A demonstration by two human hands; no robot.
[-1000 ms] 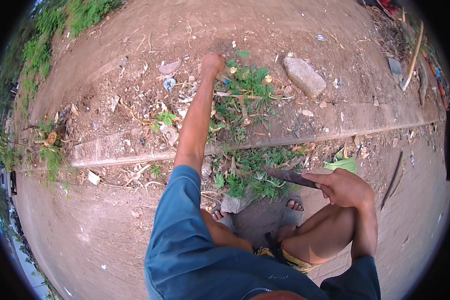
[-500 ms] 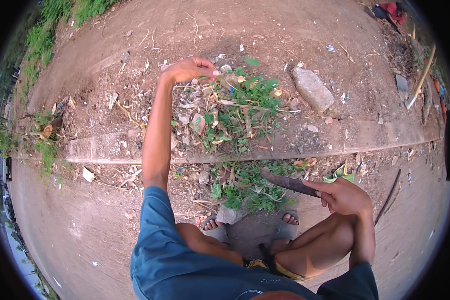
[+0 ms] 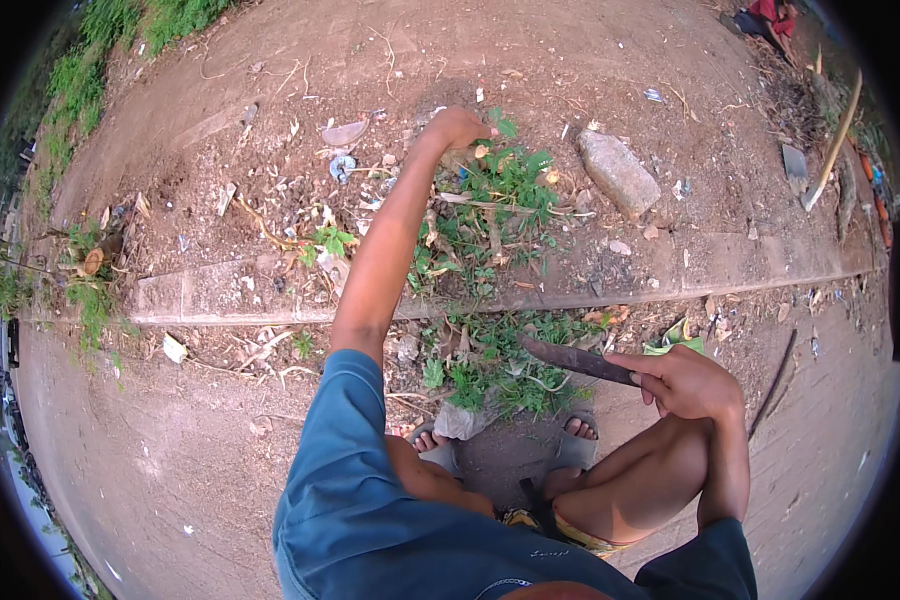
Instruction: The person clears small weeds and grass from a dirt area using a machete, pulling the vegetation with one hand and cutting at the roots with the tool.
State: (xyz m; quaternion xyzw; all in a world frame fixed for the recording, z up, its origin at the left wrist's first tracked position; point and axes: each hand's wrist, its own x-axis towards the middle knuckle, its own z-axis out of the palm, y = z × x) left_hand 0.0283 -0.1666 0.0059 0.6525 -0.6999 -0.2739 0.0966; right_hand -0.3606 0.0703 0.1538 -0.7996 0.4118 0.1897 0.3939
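Note:
My left hand (image 3: 460, 128) reaches far forward over the weeds, with its fingers closed at a leafy green plant (image 3: 507, 124); the fingertips are partly hidden. In my right hand (image 3: 692, 382) is a dark, worn machete (image 3: 575, 361), gripped near its handle. Its blade points left, over the nearer patch of weeds (image 3: 500, 385) just ahead of my feet. Between the hands, a larger clump of weeds (image 3: 510, 195) grows along a low concrete curb (image 3: 610, 292), among dry stalks and litter.
A big pale stone (image 3: 620, 172) lies right of the weeds. Farther right, a wooden-handled tool (image 3: 832, 150) leans near a crouching person in red (image 3: 773, 22). A cut stump (image 3: 94, 262) stands at the left. Near my left foot is a grey stone (image 3: 460, 422).
My left hand has moved right and slightly forward, from above the litter to the leafy plant. My right hand and the machete have barely moved.

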